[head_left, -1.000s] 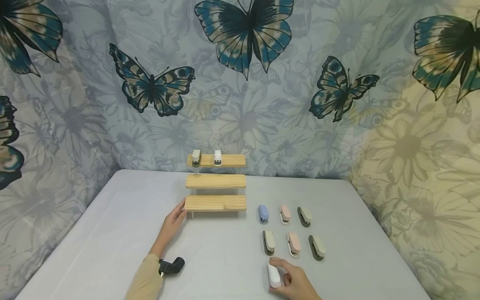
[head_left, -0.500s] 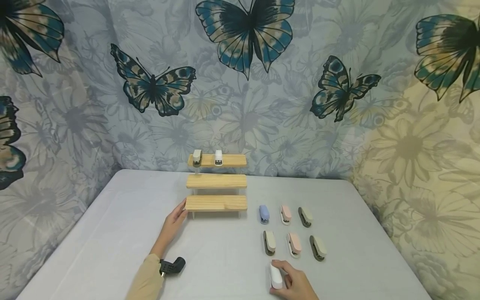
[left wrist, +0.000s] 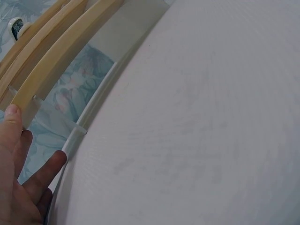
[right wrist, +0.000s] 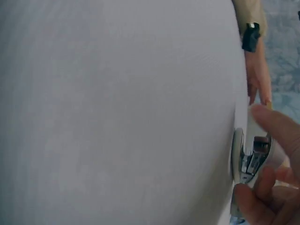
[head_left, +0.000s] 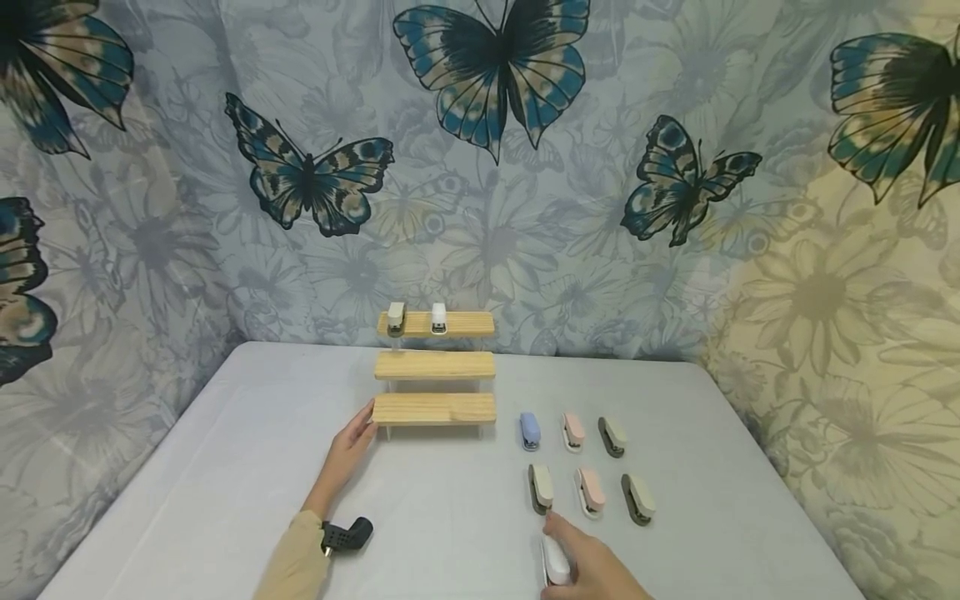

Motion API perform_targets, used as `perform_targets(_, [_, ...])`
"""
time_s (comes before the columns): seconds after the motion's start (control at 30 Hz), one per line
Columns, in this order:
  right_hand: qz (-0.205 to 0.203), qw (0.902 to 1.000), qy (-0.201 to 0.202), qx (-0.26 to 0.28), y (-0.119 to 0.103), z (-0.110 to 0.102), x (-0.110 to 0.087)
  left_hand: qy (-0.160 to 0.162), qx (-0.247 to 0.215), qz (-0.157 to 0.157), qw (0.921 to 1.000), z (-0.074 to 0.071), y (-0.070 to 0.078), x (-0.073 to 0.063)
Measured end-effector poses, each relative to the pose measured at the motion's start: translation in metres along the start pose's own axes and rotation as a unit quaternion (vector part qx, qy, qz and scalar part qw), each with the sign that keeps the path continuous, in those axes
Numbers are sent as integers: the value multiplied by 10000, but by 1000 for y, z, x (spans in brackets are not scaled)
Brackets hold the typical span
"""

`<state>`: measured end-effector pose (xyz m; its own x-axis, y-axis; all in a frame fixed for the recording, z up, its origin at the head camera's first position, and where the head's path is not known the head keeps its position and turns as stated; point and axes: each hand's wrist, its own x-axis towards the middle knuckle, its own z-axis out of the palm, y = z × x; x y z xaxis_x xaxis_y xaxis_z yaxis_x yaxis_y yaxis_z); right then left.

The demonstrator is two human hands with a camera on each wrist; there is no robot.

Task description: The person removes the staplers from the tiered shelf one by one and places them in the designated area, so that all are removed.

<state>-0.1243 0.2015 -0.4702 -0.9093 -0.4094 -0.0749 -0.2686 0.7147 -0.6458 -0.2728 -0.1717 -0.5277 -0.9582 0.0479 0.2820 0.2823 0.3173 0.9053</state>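
Observation:
My right hand (head_left: 596,571) grips a white stapler (head_left: 556,562) at the near right of the table, thumb on one side and fingers on the other. In the right wrist view the metal mouth of the stapler (right wrist: 255,157) faces the camera, its base close to or on the cloth. My left hand (head_left: 351,442) touches the left end of the lowest board of a three-step wooden stand (head_left: 435,408). The left wrist view has the thumb (left wrist: 13,112) against the board's end and the other fingers fairly straight. A grey stapler (head_left: 396,318) and a white one (head_left: 438,317) stand on the top board.
Right of the stand, staplers lie in two rows: a blue one (head_left: 530,431), pink ones (head_left: 573,432) (head_left: 591,492) and several grey-green ones (head_left: 541,488). A white cloth covers the table (head_left: 225,467). Butterfly-patterned fabric (head_left: 495,233) hangs behind.
My right hand has shifted slightly right and turned over the white stapler, so more of the stapler's base and metal shows. The left hand stays at the stand.

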Motion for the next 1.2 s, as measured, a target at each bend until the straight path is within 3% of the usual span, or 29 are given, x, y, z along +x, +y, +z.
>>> perform_targets(0.13, [-685, 9963, 516, -30, -14, -21, 2, 32, -29, -52, 10000, 0, -1, 0])
perform_targets(0.27, [-1621, 9786, 1259, 104, -30, -54, 21, 110, 7, 25, 9999, -1, -1, 1])
perform_targets(0.33, [-1917, 9718, 1364, 168, -36, -71, 39, 141, 13, 52, 9999, -1, -1, 1])
perform_targets(0.4, [-2113, 9685, 1226, 492, -41, -85, 58, 145, -31, 36, 9999, -2, -2, 1])
perform_targets(0.47, [-2085, 9692, 950, 902, -44, -95, 78, 105, -77, 18, 9999, -1, -2, 0])
perform_targets(0.57, [-1692, 9737, 560, 1420, -48, -103, 110, 70, -117, 3, 9999, 0, -3, 0])
perform_targets(0.7, [-1312, 9852, 402, 1026, -53, -106, 153, 192, -104, 60, 9997, 2, -4, 2])
perform_targets(0.83, [-1287, 9866, 580, 813, -57, -105, 193, 216, -206, 64, 9995, 1, -3, 6])
perform_targets(1.03, [-1009, 9629, 828, 2362, -78, -98, 226, 124, -411, -138, 9990, 1, -3, 2])
perform_targets(1.2, [-514, 9513, 681, 2963, -81, -89, 256, 143, -414, -113, 9990, 0, -2, 1])
